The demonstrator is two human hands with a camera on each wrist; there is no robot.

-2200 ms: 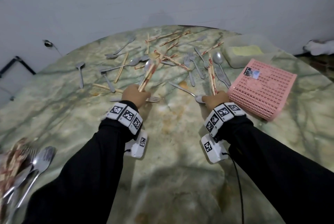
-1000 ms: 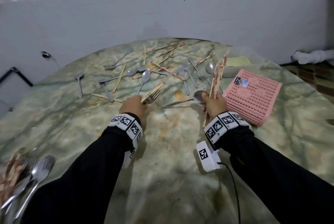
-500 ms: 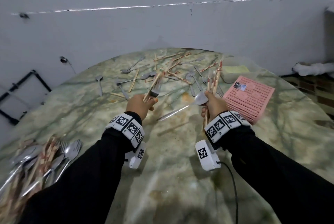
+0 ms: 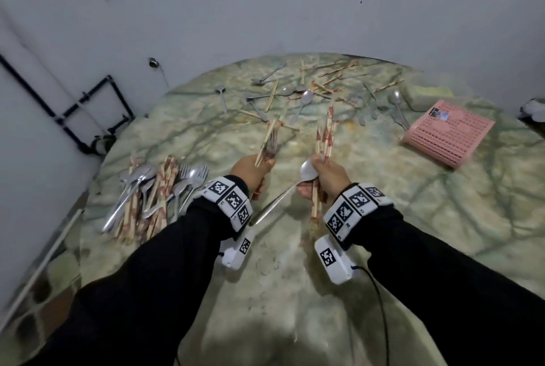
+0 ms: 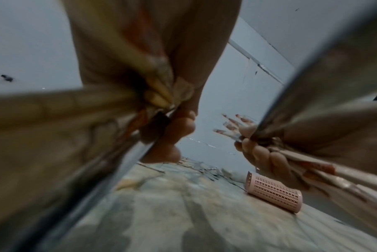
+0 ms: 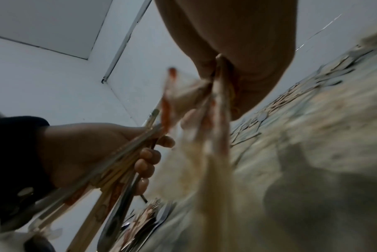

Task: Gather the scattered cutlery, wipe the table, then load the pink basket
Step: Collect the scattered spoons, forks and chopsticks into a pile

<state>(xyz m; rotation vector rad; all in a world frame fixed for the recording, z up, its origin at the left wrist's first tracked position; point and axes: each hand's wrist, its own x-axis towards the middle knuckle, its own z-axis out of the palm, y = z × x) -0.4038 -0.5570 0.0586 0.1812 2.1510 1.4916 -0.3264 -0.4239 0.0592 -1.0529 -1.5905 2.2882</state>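
My left hand [image 4: 254,167] grips a fork and wrapped chopsticks [image 4: 269,141] above the green marble table [image 4: 383,212]. My right hand [image 4: 326,174] grips a bundle of wrapped chopsticks [image 4: 326,137] and a metal spoon [image 4: 306,172] whose handle points down to the left. Both fists show in the wrist views, the left hand [image 5: 166,129] and the right hand [image 6: 232,51] curled round their bundles. A gathered pile of cutlery [image 4: 153,194] lies at the table's left edge. Scattered spoons, forks and chopsticks [image 4: 309,91] cover the far side. The pink basket [image 4: 448,134] lies on its side at the right.
A white wall runs close behind the round table. A black metal frame [image 4: 88,112] stands by the wall at the left. A pale container with a yellow cloth [image 4: 424,92] sits behind the basket. Brown stains mark the table near the middle [image 4: 351,123].
Both hands lifted off the table with their cutlery and swung left toward the gathered pile. My view turned left, so the pile now sits close to my left hand.
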